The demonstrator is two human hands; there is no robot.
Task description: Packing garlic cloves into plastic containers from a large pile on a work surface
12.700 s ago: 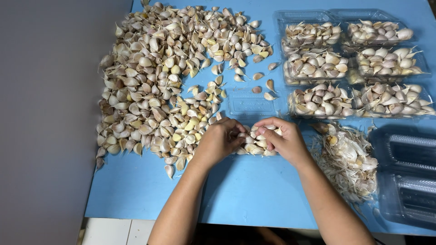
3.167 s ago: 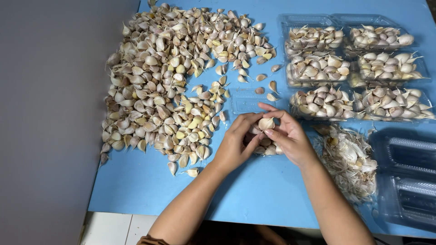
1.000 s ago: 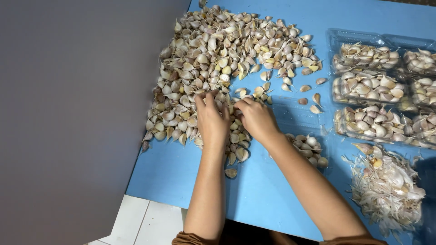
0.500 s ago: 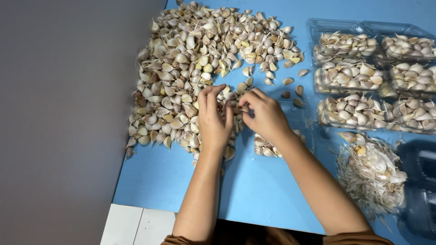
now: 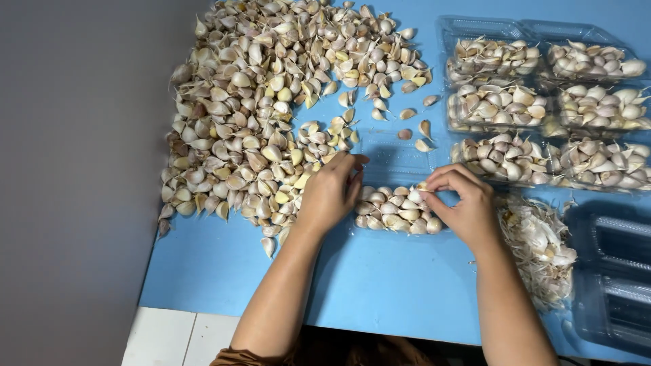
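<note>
while the left hand (image 5: 330, 193) rests curled at the big garlic pile's (image 5: 271, 115) near edge, the right hand (image 5: 463, 207) pinches a clove (image 5: 422, 194) over the clear tray (image 5: 397, 210), keeping sorted cloves apart on the bench (image 5: 380, 285).

Left hand (image 5: 330, 193) palm-down, fingers curled, right hand (image 5: 464, 203) pinching, forearms extended

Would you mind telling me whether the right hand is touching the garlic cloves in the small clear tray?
Touching: in the head view, the right hand's fingertips pinch a clove at the edge of the garlic cloves heaped in the tray.
</note>
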